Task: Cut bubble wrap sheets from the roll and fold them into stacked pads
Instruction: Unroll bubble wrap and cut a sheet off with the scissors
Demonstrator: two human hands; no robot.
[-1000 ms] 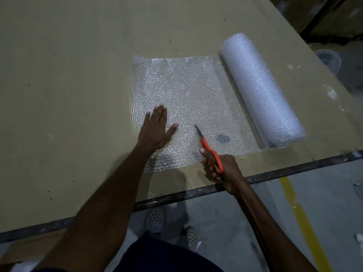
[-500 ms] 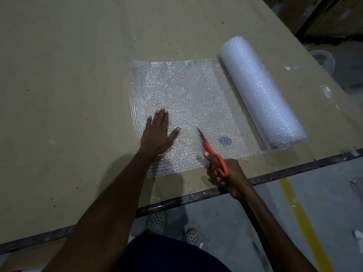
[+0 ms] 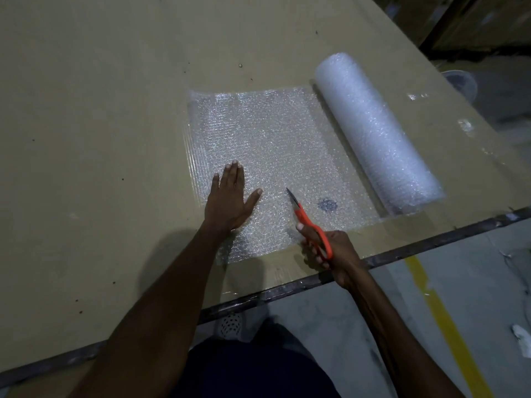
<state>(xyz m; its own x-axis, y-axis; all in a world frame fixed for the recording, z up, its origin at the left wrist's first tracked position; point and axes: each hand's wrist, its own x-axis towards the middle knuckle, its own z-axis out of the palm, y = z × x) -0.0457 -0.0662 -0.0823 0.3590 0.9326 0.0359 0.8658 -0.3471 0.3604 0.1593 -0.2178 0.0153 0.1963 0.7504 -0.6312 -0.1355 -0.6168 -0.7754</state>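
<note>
A sheet of bubble wrap (image 3: 267,156) was laid flat on a tan table (image 3: 100,110), unrolled leftward from the roll (image 3: 376,133) and joined to it along the sheet's right edge. The roll was positioned at the right of the table, lying on its side, with its near end close to the table's near edge. A dark smudge (image 3: 327,204) was visible through the sheet near its near right corner.

The left hand (image 3: 230,202) was placed palm down on the near left part of the sheet, with the fingers straight and held together, the thumb spread to the right, and nothing gripped. The sheet was pressed flat under it.

The right hand (image 3: 330,248) was positioned at the near edge of the sheet, with its fingers curled around the orange handles of a pair of scissors (image 3: 309,222). The blades were pointed toward the far left, over the sheet, to the right of the left thumb. Whether the blades were parted could not be determined.

The near edge of the table was bounded by a dark metal strip (image 3: 431,242). A grey floor with a yellow line (image 3: 448,326) was seen beyond it, and a perforated shoe (image 3: 231,326) was visible below the table edge.
</note>
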